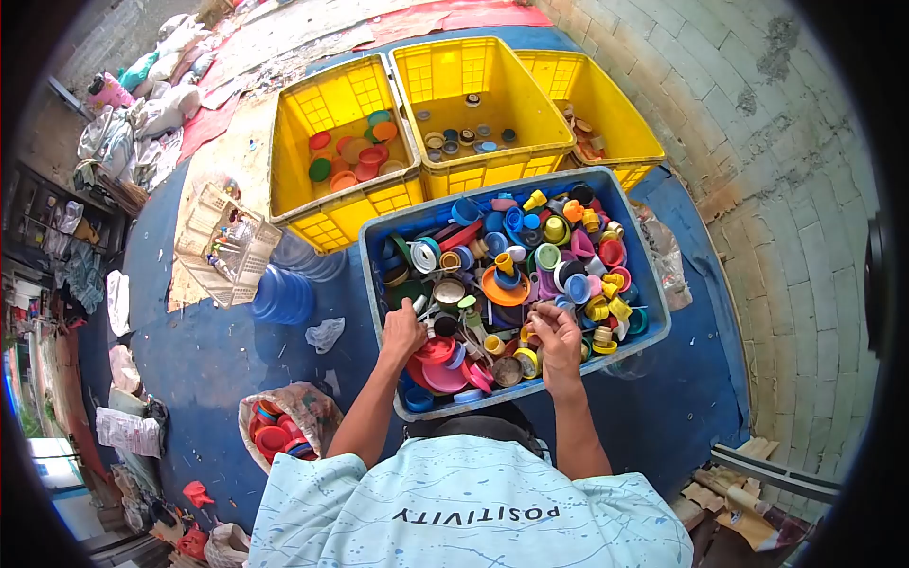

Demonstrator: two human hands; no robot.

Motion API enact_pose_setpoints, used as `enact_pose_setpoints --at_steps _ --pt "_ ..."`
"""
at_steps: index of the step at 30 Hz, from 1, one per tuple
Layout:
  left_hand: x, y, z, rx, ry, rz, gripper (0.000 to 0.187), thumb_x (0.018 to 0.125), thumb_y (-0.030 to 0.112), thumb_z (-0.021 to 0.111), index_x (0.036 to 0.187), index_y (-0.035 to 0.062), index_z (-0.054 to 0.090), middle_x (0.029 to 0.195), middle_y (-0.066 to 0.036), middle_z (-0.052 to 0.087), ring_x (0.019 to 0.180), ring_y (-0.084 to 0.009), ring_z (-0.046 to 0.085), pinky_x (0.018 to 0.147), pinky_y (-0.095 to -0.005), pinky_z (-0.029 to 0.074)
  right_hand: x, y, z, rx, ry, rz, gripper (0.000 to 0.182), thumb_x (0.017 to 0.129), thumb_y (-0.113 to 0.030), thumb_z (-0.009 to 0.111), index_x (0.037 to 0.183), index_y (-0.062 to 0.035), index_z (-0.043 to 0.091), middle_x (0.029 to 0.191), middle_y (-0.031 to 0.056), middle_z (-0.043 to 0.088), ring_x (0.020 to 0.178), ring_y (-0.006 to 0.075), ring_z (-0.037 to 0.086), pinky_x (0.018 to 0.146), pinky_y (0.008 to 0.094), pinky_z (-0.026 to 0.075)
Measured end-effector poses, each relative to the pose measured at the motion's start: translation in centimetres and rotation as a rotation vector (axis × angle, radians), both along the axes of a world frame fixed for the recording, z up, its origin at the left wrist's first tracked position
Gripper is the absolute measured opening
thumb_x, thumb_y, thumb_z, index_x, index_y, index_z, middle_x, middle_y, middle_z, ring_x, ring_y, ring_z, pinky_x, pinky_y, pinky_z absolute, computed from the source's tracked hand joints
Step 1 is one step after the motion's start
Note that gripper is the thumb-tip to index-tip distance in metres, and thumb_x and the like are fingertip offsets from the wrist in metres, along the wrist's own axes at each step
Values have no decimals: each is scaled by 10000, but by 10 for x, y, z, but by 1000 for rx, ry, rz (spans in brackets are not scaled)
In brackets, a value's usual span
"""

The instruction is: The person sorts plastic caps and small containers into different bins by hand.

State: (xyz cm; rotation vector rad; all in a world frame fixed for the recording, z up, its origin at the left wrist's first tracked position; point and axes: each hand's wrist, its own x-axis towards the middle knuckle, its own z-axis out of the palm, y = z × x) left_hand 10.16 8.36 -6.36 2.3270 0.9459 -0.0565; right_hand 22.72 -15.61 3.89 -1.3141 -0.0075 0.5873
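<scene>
A blue crate (374,284) in front of me is heaped with plastic caps and lids of many colours. Over its left side is my left hand (402,331), fingers curled round a small whitish piece (418,305) whose kind I cannot make out. Red lids (436,350) and a pink lid (443,376) lie just beside that hand. My right hand (557,343) is raised over the right front of the heap, thumb and fingers pinched together; what they hold is too small to name. Below it sit a yellow ring-shaped cap (527,363) and a brownish round cap (507,371).
Behind the crate stand three yellow crates (407,180) with some sorted caps inside. To the left are a broken cream basket (222,246) and a blue water-jug piece (282,295). A sack (322,412) of red lids stands front left; a block wall (795,189) rises right.
</scene>
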Motion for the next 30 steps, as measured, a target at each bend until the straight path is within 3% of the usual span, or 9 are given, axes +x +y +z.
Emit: enact_pose_setpoints --at_steps 7,13,17,18,21,22,25,26,30 --pt "-2 -9 -14 237 9 40 197 712 61 624 861 -48 555 781 -266 637 754 -448 624 692 -495 515 -17 -25 -23 -116 -18 171 271 867 -115 649 1114 -16 596 972 43 650 809 83 613 708 212 492" --pt "-12 -15 11 105 -14 122 135 692 122 692 793 33 709 759 -238 657 780 -397 662 738 -453 536 -25 -10 -39 -200 -60 319 255 881 -96 621 1091 46 594 976 86 650 872 119 619 800 246 502" --pt "-31 -15 22 8 -103 163 196 694 181 710 834 47 737 786 -228 659 730 -406 648 677 -437 512 -25 1 -49 -238 -93 372 251 883 -104 618 1090 38 601 977 92 655 876 121 622 800 251 508" --pt "-36 -17 31 -10 -115 164 225 715 216 738 851 38 738 734 -180 678 673 -311 671 633 -378 497 -25 3 -50 -235 -97 376 250 878 -105 622 1083 36 607 969 93 659 872 127 625 795 258 510" --pt "-48 -29 63 -353 -235 368 263 727 235 767 865 13 735 687 -100 683 651 -161 650 610 -307 475 -20 9 -60 -315 -159 411 254 870 -103 625 1084 34 608 960 94 662 865 135 628 790 269 510" --pt "-55 -31 68 -453 -281 385 254 758 181 769 912 -17 727 730 -44 681 684 -79 606 610 -248 456 -20 11 -57 -348 -167 412 251 873 -118 620 1070 38 623 933 94 669 854 140 631 783 272 508" --pt "-68 -46 60 -888 -621 539 249 801 120 742 997 -29 707 835 -88 707 718 -140 644 664 -241 493 -15 18 -71 -432 -230 497 260 883 -139 609 1063 46 635 907 87 670 833 133 626 753 265 502" --pt "-72 -51 53 -970 -647 590 241 826 75 722 1031 -42 676 881 -88 699 741 -150 652 659 -243 510 -15 21 -75 -442 -201 531 280 891 -170 613 1053 57 644 877 77 668 805 117 615 715 256 492" --pt "-72 -82 79 -1288 -672 737 175 828 122 731 965 29 673 831 -40 674 713 -121 643 642 -287 544 -27 41 -56 -275 8 639 305 905 -253 633 1026 25 666 820 39 645 709 81 569 631 216 454"
